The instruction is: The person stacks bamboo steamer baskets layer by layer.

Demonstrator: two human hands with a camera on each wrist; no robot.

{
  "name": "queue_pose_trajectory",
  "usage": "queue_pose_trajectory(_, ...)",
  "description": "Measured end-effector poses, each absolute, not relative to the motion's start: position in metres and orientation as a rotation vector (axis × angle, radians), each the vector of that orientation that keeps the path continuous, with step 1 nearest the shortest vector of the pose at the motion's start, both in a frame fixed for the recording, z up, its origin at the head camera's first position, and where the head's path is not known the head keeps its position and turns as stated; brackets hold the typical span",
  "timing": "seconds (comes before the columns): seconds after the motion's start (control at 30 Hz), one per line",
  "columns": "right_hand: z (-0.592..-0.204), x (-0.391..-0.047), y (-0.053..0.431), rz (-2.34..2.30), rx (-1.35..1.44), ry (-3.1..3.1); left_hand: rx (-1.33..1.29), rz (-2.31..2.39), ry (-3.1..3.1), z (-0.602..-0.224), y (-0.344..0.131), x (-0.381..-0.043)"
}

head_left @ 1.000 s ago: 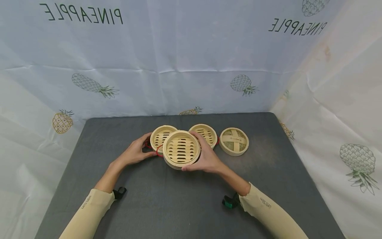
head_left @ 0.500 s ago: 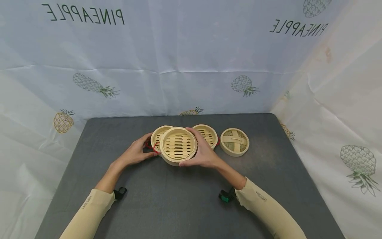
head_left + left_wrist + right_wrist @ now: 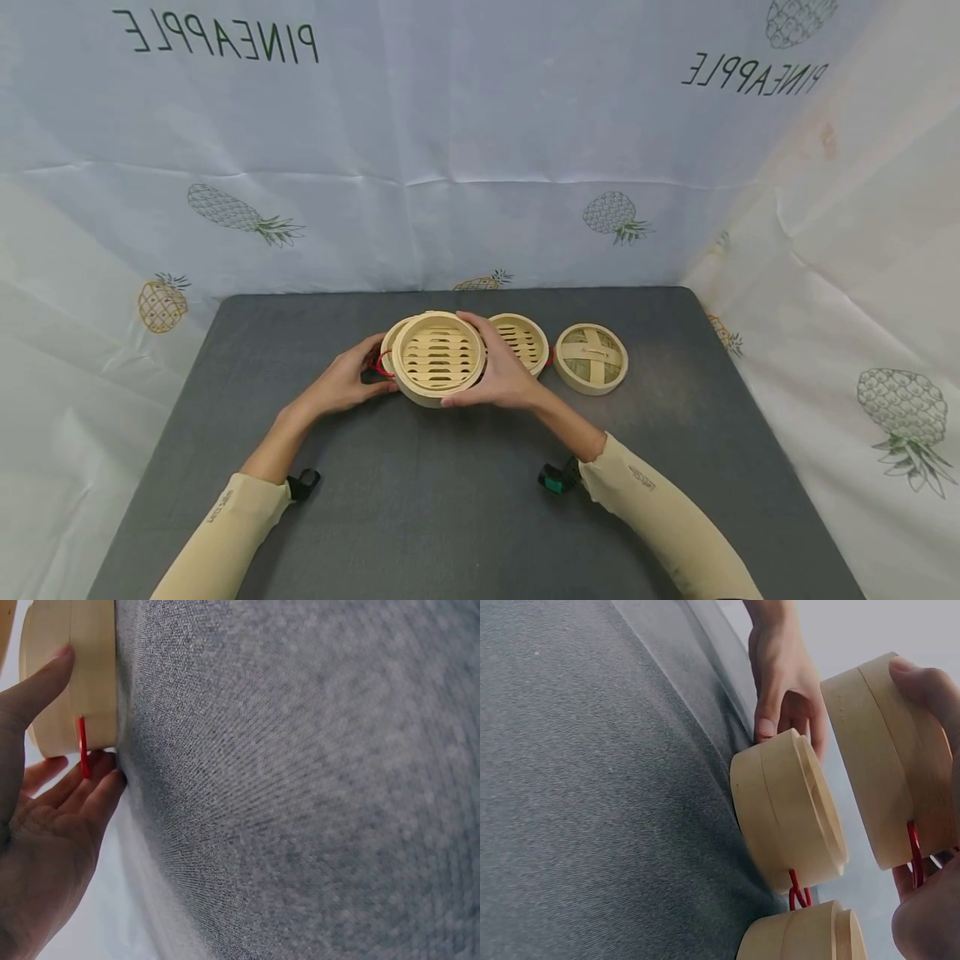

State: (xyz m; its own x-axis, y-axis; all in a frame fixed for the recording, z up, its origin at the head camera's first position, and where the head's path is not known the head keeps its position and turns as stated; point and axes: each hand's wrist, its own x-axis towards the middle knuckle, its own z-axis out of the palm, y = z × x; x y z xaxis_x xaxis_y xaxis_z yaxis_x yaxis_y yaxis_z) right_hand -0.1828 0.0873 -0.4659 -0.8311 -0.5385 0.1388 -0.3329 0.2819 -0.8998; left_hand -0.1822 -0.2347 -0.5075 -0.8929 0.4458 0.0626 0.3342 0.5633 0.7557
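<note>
My right hand [image 3: 501, 373] grips a round bamboo steamer basket [image 3: 438, 354] with a slatted bottom and red loop handles. It is raised above a second steamer basket [image 3: 780, 806], which stands on the table; the right wrist view shows a gap between them. Around the left side of that lower basket [image 3: 94, 682] lies my left hand [image 3: 347, 379], thumb on the near wall and fingers curled at the far side, by a red loop. In the head view the raised basket hides most of the lower one.
A third steamer basket [image 3: 521, 342] stands just right of the lower one. Farther right lies a woven bamboo lid [image 3: 591, 358] with crossed bands. The dark grey table [image 3: 420, 500] is backed by a pineapple-print cloth [image 3: 480, 108].
My right hand has carried its steamer basket left and toward the back, until it covers most of the lower basket. My left hand stays in place.
</note>
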Motion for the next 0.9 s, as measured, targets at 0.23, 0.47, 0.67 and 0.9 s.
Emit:
queue_pose_trajectory(0.23,-0.466,-0.192,0.079,-1.593,-0.859,2.338,0.66,1.224,2.676,-0.507,-0.235,-0.181)
queue_pose_trajectory(0.47,-0.467,-0.198,0.072,-1.579,-0.843,2.349,0.656,1.223,2.683,-0.506,-0.235,-0.181)
queue_pose_trajectory(0.67,-0.468,-0.201,0.066,-1.55,-0.826,2.387,0.647,1.207,2.696,-0.506,-0.235,-0.182)
queue_pose_trajectory(0.9,-0.472,-0.208,0.06,-1.536,-0.811,2.404,0.632,1.223,2.676,-0.506,-0.235,-0.181)
